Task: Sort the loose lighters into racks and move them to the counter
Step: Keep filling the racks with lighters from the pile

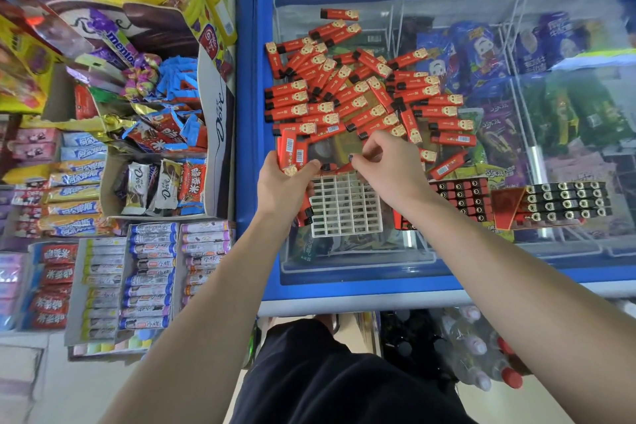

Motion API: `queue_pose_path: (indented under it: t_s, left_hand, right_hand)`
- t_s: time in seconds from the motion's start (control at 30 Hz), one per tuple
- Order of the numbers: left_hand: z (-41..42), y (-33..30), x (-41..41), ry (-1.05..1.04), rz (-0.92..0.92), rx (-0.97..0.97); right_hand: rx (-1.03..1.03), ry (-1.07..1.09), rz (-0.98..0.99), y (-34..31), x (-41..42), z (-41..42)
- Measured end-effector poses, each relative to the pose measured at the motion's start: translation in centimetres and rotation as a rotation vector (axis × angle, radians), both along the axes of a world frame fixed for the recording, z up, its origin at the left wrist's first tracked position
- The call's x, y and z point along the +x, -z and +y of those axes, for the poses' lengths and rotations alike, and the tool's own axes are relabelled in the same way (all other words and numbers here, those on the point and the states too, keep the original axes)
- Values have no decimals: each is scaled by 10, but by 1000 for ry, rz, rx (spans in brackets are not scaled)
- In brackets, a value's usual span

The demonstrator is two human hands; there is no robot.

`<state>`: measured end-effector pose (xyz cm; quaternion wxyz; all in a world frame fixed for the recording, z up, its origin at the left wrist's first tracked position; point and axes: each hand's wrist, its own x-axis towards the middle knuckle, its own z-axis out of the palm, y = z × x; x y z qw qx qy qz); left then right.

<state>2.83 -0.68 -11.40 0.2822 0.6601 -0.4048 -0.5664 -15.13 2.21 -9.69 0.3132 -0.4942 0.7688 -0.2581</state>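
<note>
We've got the loose lighters (361, 93) piled on the freezer lid (481, 3) above the empty white rack (346, 208), left hand (282, 186) gripping a few as stock while right hand (385, 165) pinches one for slotting.

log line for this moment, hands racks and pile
left hand: holds lighter bundle | right hand: pinches one lighter over empty white rack | filled racks: right | loose pile: on freezer lid

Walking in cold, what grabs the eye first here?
The heap of red lighters strewn over the glass lid of the blue freezer. Just below it, the left hand grips a bunch of lighters beside an empty white rack; filled racks sit to the right.
</note>
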Motion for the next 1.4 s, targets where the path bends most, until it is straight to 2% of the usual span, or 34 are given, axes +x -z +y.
queue_pose_path:
  t_s: [0.2,0.37,0.47,0.53,0.7,0.8,0.87,0.93,1.0,1.1,1.23,1.4]
  left_hand:
    - [1,0,-1,0,-3,5]
    - [0,0,-1,-4,-24,-15]
    - [0,0,-2,10,-52,-35]
    - [1,-1,-4,11,-65,-50]
    - [7,-6,-7,-103,15,-1]
    - [9,-8,-8,-225,165,69]
    - [10,-10,-11,-293,244,120]
    - [13,-14,-14,-322,288,135]
    - [15,-16,-17,-335,315,128]
    - [16,-18,-21,-338,317,108]
    - [15,-20,-24,-345,281,110]
    - [13,-19,-20,-343,273,112]
  right_hand:
    - [-15,-27,-19,1,8,-2]
    - [110,55,-203,2,11,-6]
    - [176,197,-434,5,13,-4]
    - [213,271,-501,5,15,-5]
    - [260,235,-414,-8,15,-1]
    - [105,203,-295,-22,21,13]
    - [82,121,-347,-33,27,22]
    - [188,-19,-458,-41,33,29]
    - [247,-119,-483,-44,39,36]
    - [174,-122,-401,-41,42,42]
    - [146,-91,-411,-41,34,42]
    - [94,159,-734,-52,10,38]
